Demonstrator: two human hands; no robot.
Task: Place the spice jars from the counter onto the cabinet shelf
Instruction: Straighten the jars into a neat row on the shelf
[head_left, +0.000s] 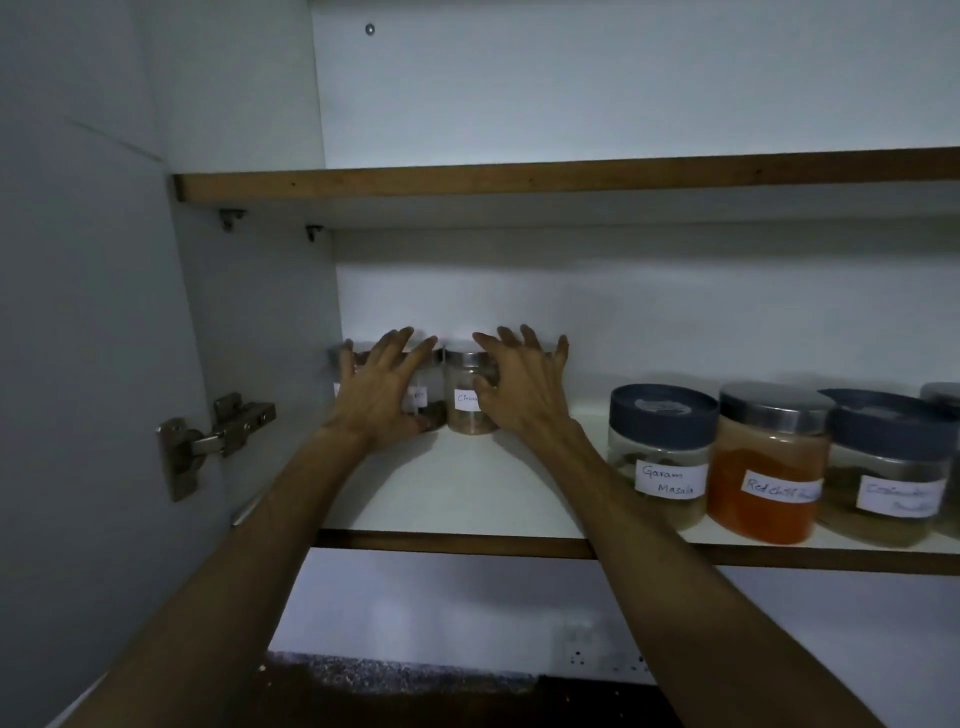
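Two hands, left (376, 395) & right (524, 387), fingers spread over small jars (470, 392) at shelf (467, 488) back; grip unclear; bigger jars (769, 462) at 3 o'clock.

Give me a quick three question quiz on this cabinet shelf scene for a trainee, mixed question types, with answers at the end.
1. True or false: the Red Chilli jar holds orange-red powder.
2. Multiple choice: the Garam Masala jar has which lid? A) dark blue-grey B) bare metal C) none
3. Short answer: where on the shelf are the left hand and right hand working?

Key
1. True.
2. A.
3. At the back left corner, fingers spread over small metal-lidded jars, on or just in front of them; actual contact cannot be told.
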